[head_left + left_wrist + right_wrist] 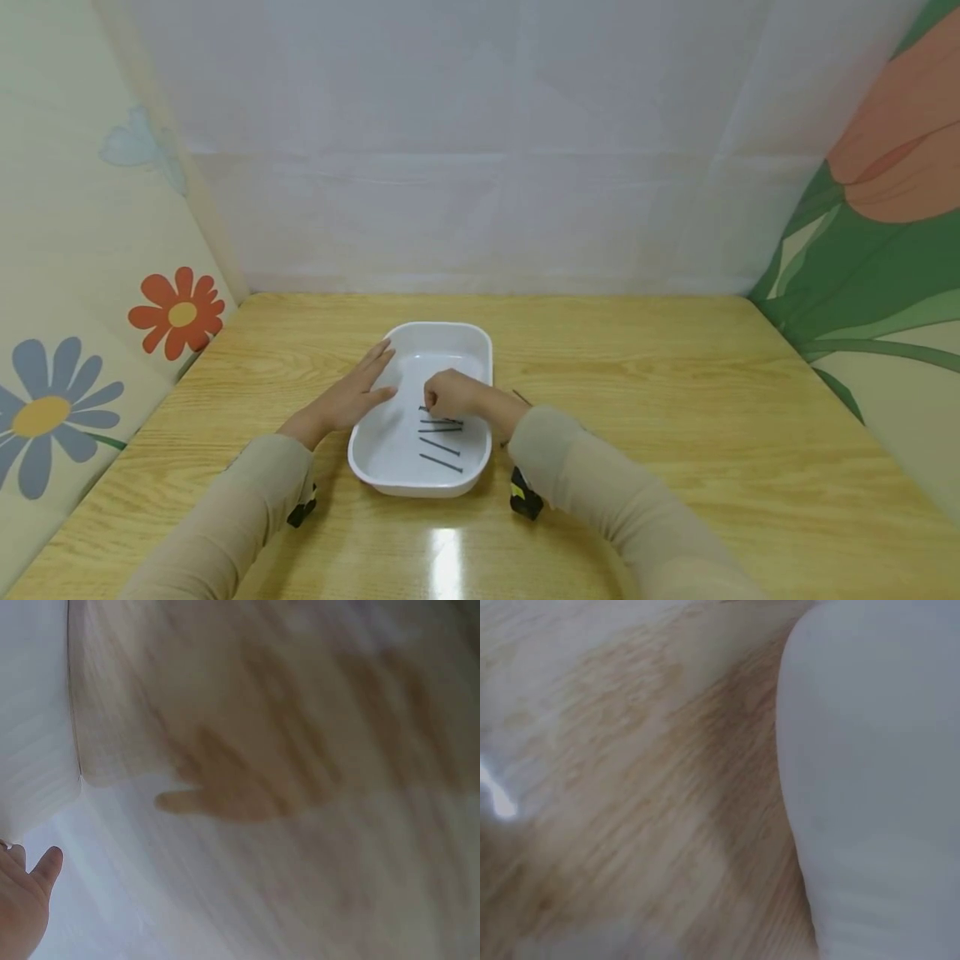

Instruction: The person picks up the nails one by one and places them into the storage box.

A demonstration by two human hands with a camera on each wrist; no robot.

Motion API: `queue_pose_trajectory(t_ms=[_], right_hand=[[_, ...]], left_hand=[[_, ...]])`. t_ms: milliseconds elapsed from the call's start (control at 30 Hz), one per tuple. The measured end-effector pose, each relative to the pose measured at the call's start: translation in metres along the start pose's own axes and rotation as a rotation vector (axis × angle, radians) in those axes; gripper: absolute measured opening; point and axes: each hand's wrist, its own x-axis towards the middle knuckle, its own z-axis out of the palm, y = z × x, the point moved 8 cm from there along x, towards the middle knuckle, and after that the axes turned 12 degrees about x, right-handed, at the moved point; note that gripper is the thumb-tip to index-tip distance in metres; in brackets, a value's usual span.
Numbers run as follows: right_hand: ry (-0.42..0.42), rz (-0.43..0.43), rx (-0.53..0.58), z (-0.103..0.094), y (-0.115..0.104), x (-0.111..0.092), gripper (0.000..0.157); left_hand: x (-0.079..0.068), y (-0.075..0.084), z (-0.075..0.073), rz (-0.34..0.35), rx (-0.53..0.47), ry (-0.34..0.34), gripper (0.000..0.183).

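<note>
A white rectangular tray [384, 454] stands on the wooden table, with several dark nails [440, 443] lying in a rough column inside it. My left hand [351, 402] rests at the tray's left rim, its fingers extended and its thumb reaching over the edge; part of this hand [24, 907] shows in the left wrist view. Inside the tray, my right hand [453, 394] has curled fingers and pinches a nail [423, 408] at the top of the column; most of that nail is hidden by the fingers. In the right wrist view only the tray's outer wall [877, 780] shows, not the hand.
Thin dark pieces [521, 397] poke out beside my right forearm, to the right of the tray, mostly covered by the sleeve. The wooden table [675, 400] runs back to a white sheet [487, 208]. Flower-patterned panels [180, 312] flank both sides.
</note>
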Motion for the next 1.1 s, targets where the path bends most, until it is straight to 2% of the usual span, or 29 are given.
queue_pose_trajectory(t_ms=[167, 267, 567, 833, 1100], right_hand=[[-0.005, -0.011, -0.042, 0.007, 0.001, 0.002, 0.014], [-0.015, 0.014, -0.036, 0.010, 0.003, 0.002, 0.014], [-0.003, 0.036, -0.026, 0.007, -0.001, 0.000, 0.014], [0.018, -0.020, -0.005, 0.002, -0.007, -0.002, 0.008], [0.088, -0.101, 0.038, -0.017, -0.011, -0.008, 0.003]], left_hand=[[0.000, 0.000, 0.000, -0.005, -0.005, 0.000, 0.061], [0.000, 0.001, 0.000, 0.003, -0.008, 0.000, 0.061], [-0.001, -0.002, 0.000, -0.019, -0.006, -0.013, 0.061], [-0.001, -0.001, -0.001, -0.013, -0.003, -0.013, 0.061], [-0.001, 0.000, -0.001, -0.011, -0.015, -0.010, 0.061]])
